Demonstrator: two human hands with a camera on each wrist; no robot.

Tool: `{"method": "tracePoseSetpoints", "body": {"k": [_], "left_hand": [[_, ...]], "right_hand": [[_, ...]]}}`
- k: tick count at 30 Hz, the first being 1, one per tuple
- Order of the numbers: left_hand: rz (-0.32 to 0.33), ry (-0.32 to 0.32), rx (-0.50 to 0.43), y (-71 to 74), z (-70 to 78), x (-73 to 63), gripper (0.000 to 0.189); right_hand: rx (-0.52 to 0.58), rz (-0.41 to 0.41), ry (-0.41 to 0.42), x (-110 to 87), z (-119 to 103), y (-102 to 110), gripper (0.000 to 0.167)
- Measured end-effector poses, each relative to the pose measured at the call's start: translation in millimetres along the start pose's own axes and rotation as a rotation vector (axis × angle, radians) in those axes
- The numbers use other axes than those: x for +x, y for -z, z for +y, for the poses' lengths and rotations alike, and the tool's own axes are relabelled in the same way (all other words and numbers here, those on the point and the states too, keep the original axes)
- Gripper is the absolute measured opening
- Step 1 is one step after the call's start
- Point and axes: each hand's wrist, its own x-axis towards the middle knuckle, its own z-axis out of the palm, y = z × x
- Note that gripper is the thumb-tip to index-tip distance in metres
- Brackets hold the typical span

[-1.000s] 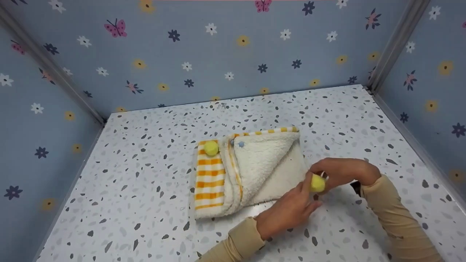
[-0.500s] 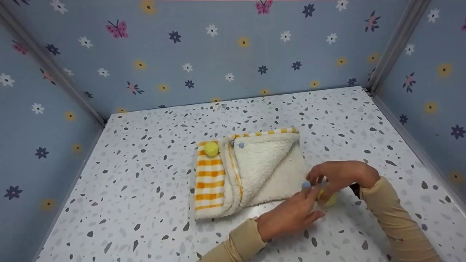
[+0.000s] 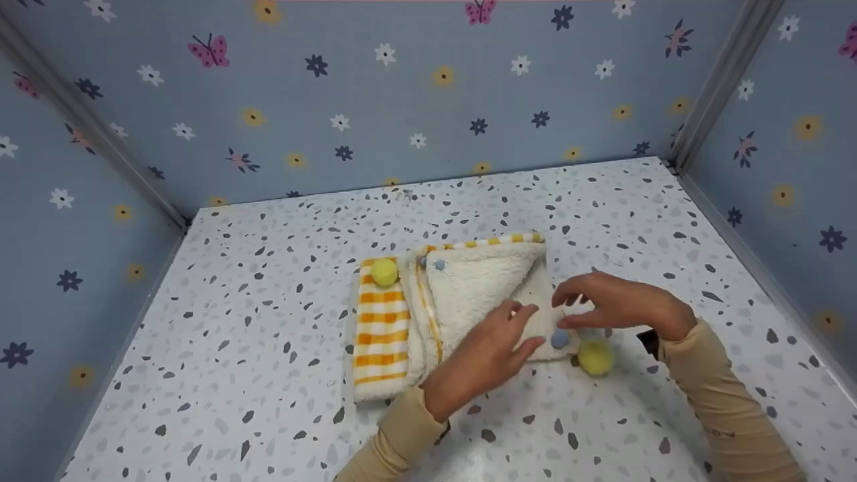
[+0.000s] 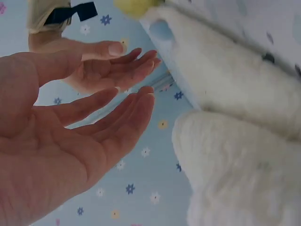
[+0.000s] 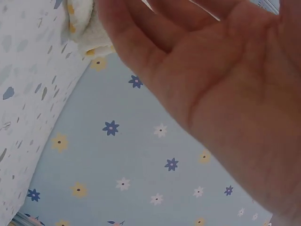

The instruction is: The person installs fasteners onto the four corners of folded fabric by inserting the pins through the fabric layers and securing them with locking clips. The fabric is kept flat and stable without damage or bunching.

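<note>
A folded fleece blanket (image 3: 385, 335), cream inside with yellow-and-white checks outside, lies on the table. One yellow pompom (image 3: 385, 272) sits at its far left corner. Another yellow pompom (image 3: 595, 357) is at the near right corner, beside a blue button-like round (image 3: 560, 339). My left hand (image 3: 485, 355) hovers over the blanket's near edge, fingers spread and holding nothing. Above the right end, my right hand (image 3: 622, 304) is loosely bent, with its thumb near the blue round. The left wrist view shows the cream fleece (image 4: 230, 165) apart from my left fingers.
Two small blue rounds (image 3: 440, 265) show near the top of the folded flap. The speckled white table (image 3: 254, 301) is bounded by blue flowered panels (image 3: 402, 87) at the back and both sides.
Both hands have let go of the blanket's near right corner, uncovering the blue round and the yellow pompom. My left hand has moved left; my right hand has lifted slightly away.
</note>
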Motion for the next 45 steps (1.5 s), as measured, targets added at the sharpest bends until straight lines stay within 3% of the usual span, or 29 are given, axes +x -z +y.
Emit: {"method": "tracePoseSetpoints", "body": {"k": [6, 12, 18, 25, 33, 38, 45], "left_hand": [[0.183, 0.049, 0.021, 36.4, -20.3, -1.1, 0.041], [0.347, 0.211, 0.175, 54.7, -43.2, 2.2, 0.052], [0.407, 0.303, 0.345, 65.8, -65.2, 4.4, 0.054], [0.343, 0.409, 0.485, 54.7, -89.9, 6.9, 0.06], [0.196, 0.558, 0.568, 34.0, -106.8, 5.9, 0.074], [0.096, 0.605, 0.496, 27.3, -112.6, 6.4, 0.076], [0.041, 0.606, 0.285, 25.5, -113.7, 5.0, 0.073]], "right_hand": [[-0.038, 0.21, 0.074, 14.8, -8.3, 1.8, 0.034], [-0.069, 0.401, 0.18, 30.6, -14.3, 2.1, 0.039], [-0.11, 0.47, 0.213, 55.5, -15.0, 2.1, 0.046], [-0.157, 0.467, 0.226, 89.9, -14.5, -1.8, 0.055], [-0.123, 0.335, 0.141, 130.0, -15.7, -11.2, 0.061], [-0.103, 0.242, 0.116, 146.1, -12.9, -17.3, 0.063], [-0.122, 0.21, 0.147, 157.2, -8.0, -25.4, 0.056]]}}
